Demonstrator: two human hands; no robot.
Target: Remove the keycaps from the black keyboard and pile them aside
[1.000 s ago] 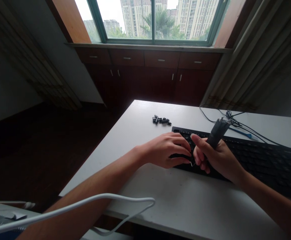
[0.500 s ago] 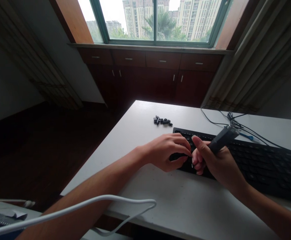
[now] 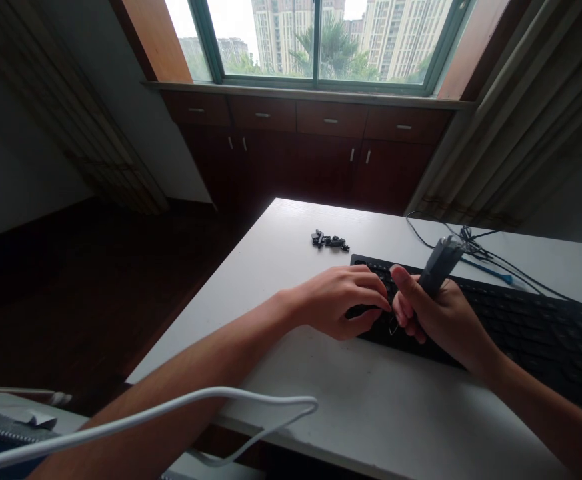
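Ok, R hand (image 3: 443, 320) gripping tool (image 3: 439, 268) over kbd (image 3: 531, 320).

Your right hand (image 3: 443, 323) hides the lower part of the dark grey handle (image 3: 439, 267); the thin metal wire (image 3: 393, 326) below is too fine to make out. You can't tell whether the fingers of your left hand (image 3: 343, 300) pinch anything. Both hands cover part of the keyboard (image 3: 531, 320), which runs off the right edge, its key markings unreadable. The black pieces (image 3: 331, 241) are too small to tell apart. Your left forearm (image 3: 211, 373) leaves at the bottom, the white cable (image 3: 195, 397) at the left.
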